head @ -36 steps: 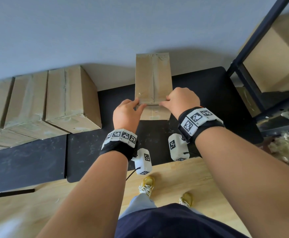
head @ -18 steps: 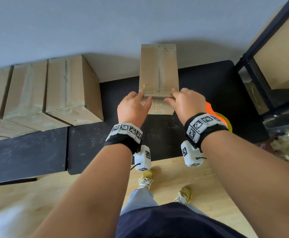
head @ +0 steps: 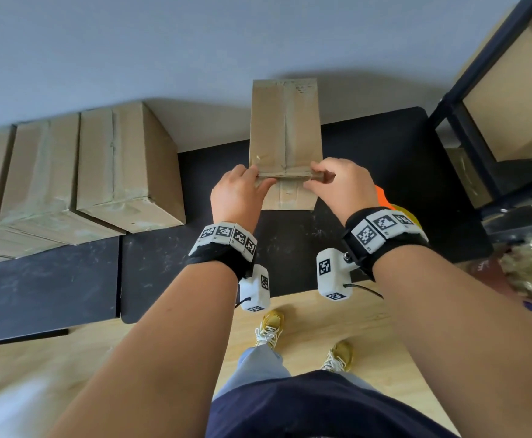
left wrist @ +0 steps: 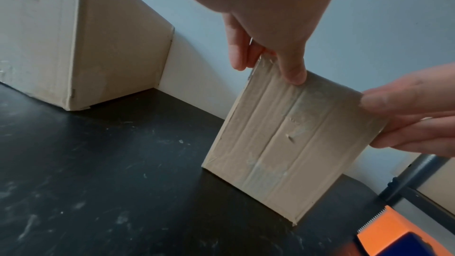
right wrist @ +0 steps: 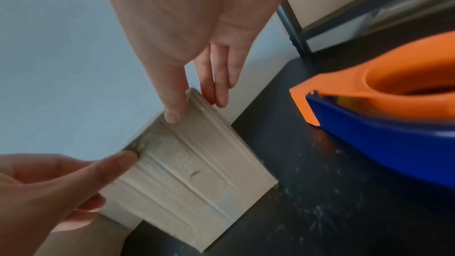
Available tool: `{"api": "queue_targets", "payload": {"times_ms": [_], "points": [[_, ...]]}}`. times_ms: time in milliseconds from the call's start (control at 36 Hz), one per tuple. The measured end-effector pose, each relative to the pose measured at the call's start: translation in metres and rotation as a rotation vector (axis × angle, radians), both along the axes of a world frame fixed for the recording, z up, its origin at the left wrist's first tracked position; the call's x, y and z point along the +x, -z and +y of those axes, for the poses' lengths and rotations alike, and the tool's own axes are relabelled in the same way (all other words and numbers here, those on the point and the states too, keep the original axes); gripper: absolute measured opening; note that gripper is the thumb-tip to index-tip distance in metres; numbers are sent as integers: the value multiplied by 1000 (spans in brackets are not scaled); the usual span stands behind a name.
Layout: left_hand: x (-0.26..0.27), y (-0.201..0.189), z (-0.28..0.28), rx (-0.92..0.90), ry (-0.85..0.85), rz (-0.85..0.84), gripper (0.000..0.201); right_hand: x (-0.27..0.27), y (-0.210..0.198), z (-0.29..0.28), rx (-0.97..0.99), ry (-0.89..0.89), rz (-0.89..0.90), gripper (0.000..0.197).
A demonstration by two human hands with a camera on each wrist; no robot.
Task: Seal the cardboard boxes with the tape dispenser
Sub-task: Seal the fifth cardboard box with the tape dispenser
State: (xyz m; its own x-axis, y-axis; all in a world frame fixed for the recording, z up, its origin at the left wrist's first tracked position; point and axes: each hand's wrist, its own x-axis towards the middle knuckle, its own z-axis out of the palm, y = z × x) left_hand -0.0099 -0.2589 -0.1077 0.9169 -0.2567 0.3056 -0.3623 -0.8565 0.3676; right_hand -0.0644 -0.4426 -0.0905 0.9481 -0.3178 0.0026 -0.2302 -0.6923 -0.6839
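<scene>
Black table (head: 384, 147) bears a seemingly taped brown box (head: 285, 128); both hands' fingers (left wrist: 294, 73) pinch it.

Narrow cardboard box (head: 285, 128) standing on the black table, flaps closed, clear tape along its centre seam and down its near face (left wrist: 283, 143); both hands touch its top near edge. Three larger taped cardboard boxes (head: 68, 172) sit side by side at left, against the wall. Orange-and-blue tape dispenser (right wrist: 384, 116) lies on the table just right of the narrow box.
</scene>
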Motion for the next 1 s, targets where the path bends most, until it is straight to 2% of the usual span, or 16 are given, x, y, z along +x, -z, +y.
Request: {"api": "queue_targets", "payload": {"times_ms": [111,333,472,639,750,1000], "points": [[-2,1,-1,-43,-7,26,37,0,-5,-7,-22,-50,9,31],[-4,4,2,-119,-3,7,29,2,9,0,-91,-9,-103,23],[-11,6,5,-174,-5,12,26,0,9,-1,-59,-15,-118,24],[-17,7,9,-218,14,10,32,-11,7,-1,16,-35,-34,37],[-18,7,10,-227,3,28,35,-13,3,-1,31,-21,-39,36],[-4,7,8,-226,-24,60,30,-2,3,1,-97,-16,-29,36]]}}
